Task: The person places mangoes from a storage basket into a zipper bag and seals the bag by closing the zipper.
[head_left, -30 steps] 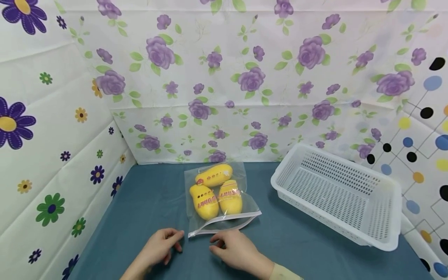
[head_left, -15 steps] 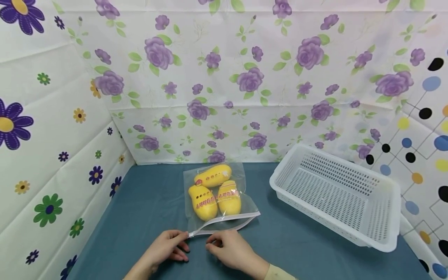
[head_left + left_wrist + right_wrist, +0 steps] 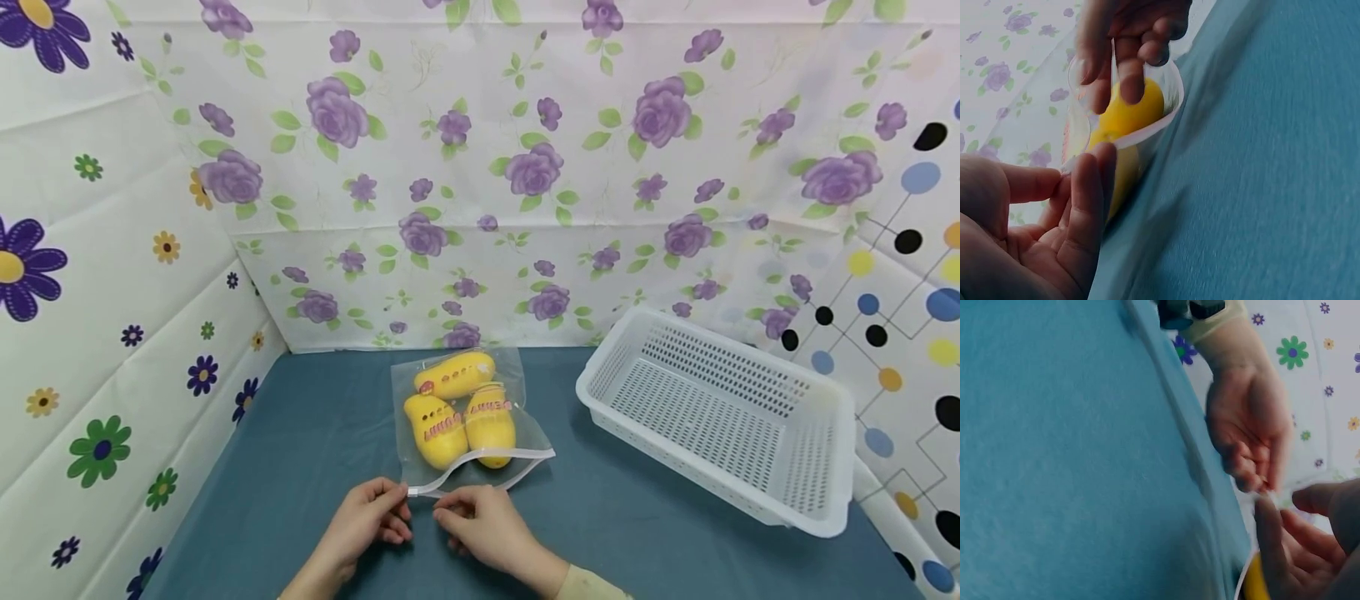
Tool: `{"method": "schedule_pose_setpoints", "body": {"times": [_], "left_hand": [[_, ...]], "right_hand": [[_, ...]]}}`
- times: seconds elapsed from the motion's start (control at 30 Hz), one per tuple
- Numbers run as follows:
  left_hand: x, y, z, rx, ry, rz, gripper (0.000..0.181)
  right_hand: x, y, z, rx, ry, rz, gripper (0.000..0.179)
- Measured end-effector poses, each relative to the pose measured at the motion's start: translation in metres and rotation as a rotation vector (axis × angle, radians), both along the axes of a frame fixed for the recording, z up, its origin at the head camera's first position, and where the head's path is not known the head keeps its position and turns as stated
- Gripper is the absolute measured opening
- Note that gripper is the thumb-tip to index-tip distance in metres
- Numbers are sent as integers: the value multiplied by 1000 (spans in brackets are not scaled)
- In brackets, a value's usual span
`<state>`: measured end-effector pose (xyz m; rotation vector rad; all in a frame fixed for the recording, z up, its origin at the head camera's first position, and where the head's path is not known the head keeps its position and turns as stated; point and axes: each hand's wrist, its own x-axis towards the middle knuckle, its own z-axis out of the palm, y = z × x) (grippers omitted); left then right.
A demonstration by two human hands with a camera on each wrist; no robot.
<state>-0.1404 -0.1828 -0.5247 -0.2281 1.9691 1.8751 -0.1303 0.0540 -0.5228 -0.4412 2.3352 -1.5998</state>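
Observation:
A clear zip-top bag point(image 3: 512, 369) with a white zipper strip and pink lettering lies on the blue cloth. Inside are 3 yellow, mango-shaped fruits point(image 3: 491, 425). The bag's mouth gapes towards me. At its left corner my left hand point(image 3: 367, 518) pinches the white zipper slider point(image 3: 413, 492) between thumb and fingers, plainly seen in the left wrist view. My right hand point(image 3: 491, 529) hovers just in front of the mouth, fingers loosely bent and thumb apart from them. Nothing shows between its fingers point(image 3: 1130, 78) in the left wrist view.
A white perforated plastic basket point(image 3: 592, 400) stands at the right on the blue cloth point(image 3: 315, 417). Flower-patterned sheets point(image 3: 480, 167) wall off the back and left, and a dotted sheet point(image 3: 900, 400) the right.
My left hand has moved right and up onto the bag's left corner and taken hold of the slider. My right hand has shifted slightly left. The zipper edge has bent upward.

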Motion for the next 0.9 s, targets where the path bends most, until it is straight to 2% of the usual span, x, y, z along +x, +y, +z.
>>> {"method": "schedule_pose_setpoints", "body": {"times": [0.07, 0.17, 0.23, 0.3, 0.37, 0.47, 0.53, 0.7, 0.9], "left_hand": [[0, 3, 1, -1, 3, 16, 31], [1, 5, 2, -3, 11, 32, 31], [1, 6, 2, -6, 17, 36, 32], [2, 6, 3, -9, 21, 38, 32], [2, 7, 3, -14, 22, 40, 32], [2, 7, 4, -19, 17, 38, 32], [2, 7, 5, -20, 15, 35, 32], [2, 8, 5, -21, 12, 26, 32], [0, 6, 1, -13, 8, 11, 30]], "right_hand": [[1, -3, 2, 105, 187, -14, 14], [2, -7, 3, 336, 593, -49, 15], [1, -9, 5, 439, 818, -75, 17], [-2, -11, 6, 483, 975, -76, 19], [-5, -14, 7, 513, 1073, -67, 21], [-10, -17, 8, 560, 1152, -50, 24], [-13, -20, 6, 592, 1171, -39, 25], [-18, -24, 2, 644, 1185, -29, 21], [-21, -28, -1, 645, 1194, -42, 13]]}}
